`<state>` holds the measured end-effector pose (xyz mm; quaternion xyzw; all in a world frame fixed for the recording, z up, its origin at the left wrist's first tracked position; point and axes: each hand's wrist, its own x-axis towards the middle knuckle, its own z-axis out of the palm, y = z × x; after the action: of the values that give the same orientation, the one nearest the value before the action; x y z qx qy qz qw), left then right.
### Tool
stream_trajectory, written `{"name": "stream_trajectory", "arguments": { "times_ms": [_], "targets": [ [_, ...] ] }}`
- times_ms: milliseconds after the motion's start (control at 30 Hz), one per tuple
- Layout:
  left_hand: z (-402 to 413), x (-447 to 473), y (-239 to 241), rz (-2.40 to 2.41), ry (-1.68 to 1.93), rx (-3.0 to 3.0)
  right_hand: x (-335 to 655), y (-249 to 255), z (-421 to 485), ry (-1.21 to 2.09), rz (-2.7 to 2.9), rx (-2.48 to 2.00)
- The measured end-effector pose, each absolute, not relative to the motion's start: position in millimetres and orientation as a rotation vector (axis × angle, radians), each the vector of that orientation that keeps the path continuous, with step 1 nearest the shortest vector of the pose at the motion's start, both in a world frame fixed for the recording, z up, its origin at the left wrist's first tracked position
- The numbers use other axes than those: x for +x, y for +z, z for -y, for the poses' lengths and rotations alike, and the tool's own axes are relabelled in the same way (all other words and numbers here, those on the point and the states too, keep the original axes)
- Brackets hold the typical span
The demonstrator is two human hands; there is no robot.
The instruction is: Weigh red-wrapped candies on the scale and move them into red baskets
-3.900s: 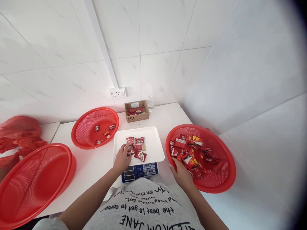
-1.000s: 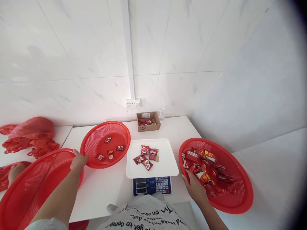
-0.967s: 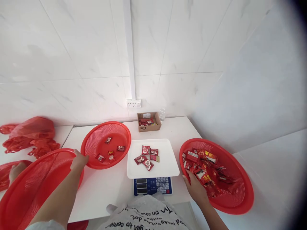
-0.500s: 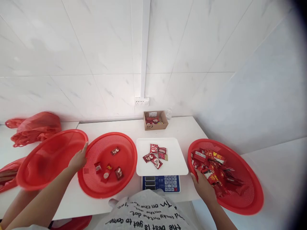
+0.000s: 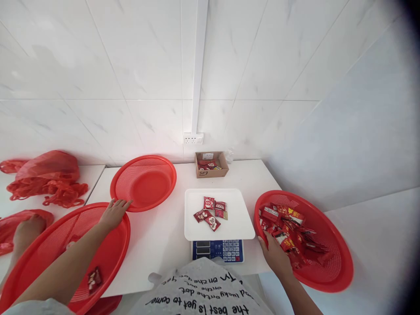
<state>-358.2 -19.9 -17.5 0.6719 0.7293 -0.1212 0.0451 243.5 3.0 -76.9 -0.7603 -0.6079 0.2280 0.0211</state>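
My left hand (image 5: 114, 214) reaches over a red basket with a few wrapped sweets (image 5: 94, 279), its fingers stretched toward the near rim of an empty red basket (image 5: 151, 159). It looks open; whether the fingertips touch that rim is unclear. At the right, my right hand (image 5: 277, 256) grips the near-left rim of a red basket (image 5: 341, 262) holding many red sweet packets (image 5: 288, 232). Between the baskets, several red packets (image 5: 211, 213) lie on the white pan (image 5: 236, 229) of a digital scale (image 5: 218, 250).
Another person's hand (image 5: 31, 229) is at a red plastic bag (image 5: 6, 234) on the far left. More red bags (image 5: 49, 170) lie behind it. A cardboard box (image 5: 212, 173) with packets stands by the wall, below a power socket (image 5: 193, 138).
The empty basket has moved from my left side to the back of the table. The basket with a few sweets has shifted left and toward me. My right hand stays on its basket.
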Motion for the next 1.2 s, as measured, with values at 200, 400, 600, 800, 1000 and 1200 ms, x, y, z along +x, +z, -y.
{"name": "stream_trajectory", "arguments": {
  "times_ms": [200, 400, 600, 800, 1000, 1200],
  "targets": [
    [12, -341, -18, -2.028, -0.332, 1.955, 243, -74, -3, 0.705, 1.893, -2.342],
    [5, -297, -21, -1.854, -0.124, 2.007, 242, -72, -5, 0.753, 1.895, -2.361],
    [-19, -246, -27, -2.089, 0.111, 2.013, 241, -67, -5, 0.776, 1.901, -2.372],
    [-28, -135, -28, -1.816, 0.319, 2.181, 242, -67, -5, 0.770, 1.909, -2.341],
    [-28, -69, -37, -1.722, 0.232, 2.067, 239, -64, -2, 0.725, 1.933, -2.340],
    [-33, -88, -32, -1.732, 0.357, 2.057, 239, -61, -2, 0.716, 1.927, -2.339]
  ]
}}
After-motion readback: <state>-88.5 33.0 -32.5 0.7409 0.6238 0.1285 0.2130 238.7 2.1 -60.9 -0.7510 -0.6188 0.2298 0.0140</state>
